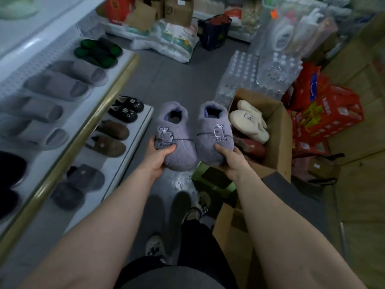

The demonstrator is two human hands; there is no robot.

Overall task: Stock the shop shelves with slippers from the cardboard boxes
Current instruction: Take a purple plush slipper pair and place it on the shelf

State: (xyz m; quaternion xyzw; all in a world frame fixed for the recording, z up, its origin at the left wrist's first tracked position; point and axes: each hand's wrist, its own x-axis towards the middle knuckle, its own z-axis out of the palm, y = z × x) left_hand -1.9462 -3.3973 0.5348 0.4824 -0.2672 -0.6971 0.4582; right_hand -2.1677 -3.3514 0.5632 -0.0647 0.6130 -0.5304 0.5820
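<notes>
The shop shelves fill the left of the frame: an upper shelf with a gold front edge (83,130) and a white lower shelf (143,113) under it, both running from the lower left up toward the top centre. The upper shelf carries rows of grey slides (62,86) and, at its far end, a green-and-black pair (98,52). The lower shelf carries black cat-face slippers (127,109), then brown slippers (108,138), then dark grey slippers (79,184) nearer the bottom of the frame.

At right of centre an open cardboard box (277,142) stands on the grey floor, with cream slippers (248,122) lying in it. Shrink-wrapped packs of water bottles (260,74) stand just above it in the frame, and red cartons (327,117) are stacked to its right.

In mid-frame, over the floor between the lower shelf and the box, two purple slippers are held side by side, close together. The left purple slipper (175,138) and the right purple slipper (214,132) have their long axes running up and down the frame, nearly parallel. Their toes point to the bottom of the frame and their heel openings to the top, uppers facing the camera, each with a stitched rabbit.

The left hand (158,157) grips the toe of the left slipper, thumb on top and fingers curled beneath. The right hand (231,161) grips the toe of the right one in the same way.
</notes>
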